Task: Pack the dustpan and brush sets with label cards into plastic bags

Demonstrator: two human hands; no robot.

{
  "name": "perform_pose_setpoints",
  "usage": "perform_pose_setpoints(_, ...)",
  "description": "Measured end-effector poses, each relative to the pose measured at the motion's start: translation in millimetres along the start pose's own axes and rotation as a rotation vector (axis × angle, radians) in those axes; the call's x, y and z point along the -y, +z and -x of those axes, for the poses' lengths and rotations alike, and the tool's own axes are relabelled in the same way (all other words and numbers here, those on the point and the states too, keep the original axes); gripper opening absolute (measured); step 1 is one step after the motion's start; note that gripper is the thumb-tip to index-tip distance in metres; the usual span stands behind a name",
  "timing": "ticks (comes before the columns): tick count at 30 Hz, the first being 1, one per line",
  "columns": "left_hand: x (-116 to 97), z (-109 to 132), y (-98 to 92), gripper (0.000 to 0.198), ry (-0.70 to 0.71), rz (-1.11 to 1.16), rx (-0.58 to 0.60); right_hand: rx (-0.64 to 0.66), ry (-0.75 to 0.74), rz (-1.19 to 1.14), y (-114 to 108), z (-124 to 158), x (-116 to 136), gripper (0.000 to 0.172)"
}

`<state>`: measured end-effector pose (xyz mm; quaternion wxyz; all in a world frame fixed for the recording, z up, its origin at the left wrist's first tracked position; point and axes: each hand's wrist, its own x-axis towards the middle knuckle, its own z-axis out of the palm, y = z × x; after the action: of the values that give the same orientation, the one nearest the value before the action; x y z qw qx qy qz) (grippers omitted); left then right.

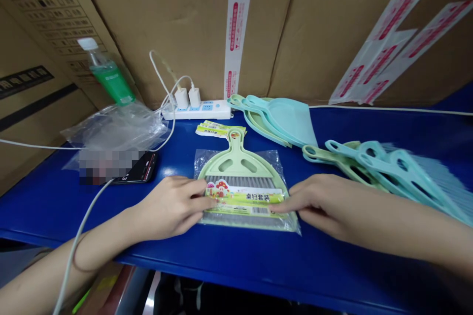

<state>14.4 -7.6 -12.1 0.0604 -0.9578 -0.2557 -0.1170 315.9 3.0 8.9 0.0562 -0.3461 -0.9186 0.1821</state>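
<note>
A light green dustpan and brush set (236, 157) lies in a clear plastic bag on the blue table, handle pointing away from me. A printed paper label (240, 202) with a mushroom house runs across the brush's grey bristles. My left hand (173, 206) grips the bag's left side, its fingers curled and a fingertip on the label's left end. On the other side, my right hand (318, 202) holds the right edge, its index finger stretched onto the label near the barcode. The undersides of both hands are hidden.
Blue and green dustpans (288, 115) lie behind, brushes (399, 172) at the right. Loose labels (212, 129) lie near a power strip (218, 110) with chargers. At left are plastic bags (121, 130), a green-labelled bottle (113, 81), a phone (142, 170) and a white cable (79, 236). Cardboard boxes (185, 19) stand behind.
</note>
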Motion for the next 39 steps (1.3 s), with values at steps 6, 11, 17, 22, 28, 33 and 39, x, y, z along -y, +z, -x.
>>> perform_pose_setpoints(6, 1, -1, -0.6, 0.030, 0.010, -0.026, -0.033, 0.051, 0.085, -0.018, -2, 2, -7, 0.034)
perform_pose_setpoints(11, 2, -2, -1.6, 0.028, 0.010, -0.078, -0.038, 0.123, 0.114, 0.033, 1, -6, -6, 0.031)
perform_pose_setpoints(17, 0, -3, -2.6, 0.028, 0.008, -0.086, -0.060, 0.081, 0.134, 0.023, -2, -11, -9, 0.027)
perform_pose_setpoints(22, 1, -2, -1.5, 0.027, -0.041, -0.069, -0.088, 0.027, 0.161, 0.045, 3, -14, -8, 0.011)
perform_pose_setpoints(28, 2, -1, 0.8, 0.024, -0.138, -0.095, -0.133, -0.024, 0.162, 0.104, 9, -15, -5, 0.009)
perform_pose_setpoints(33, 3, -1, 2.0, 0.024, -0.157, -0.136, -0.123, -0.015, 0.155, 0.073, 10, -14, -3, 0.008)
perform_pose_setpoints(39, 3, -1, 3.1, 0.025, -0.148, -0.160, -0.130, -0.014, 0.135, 0.054, 12, -12, -4, 0.007)
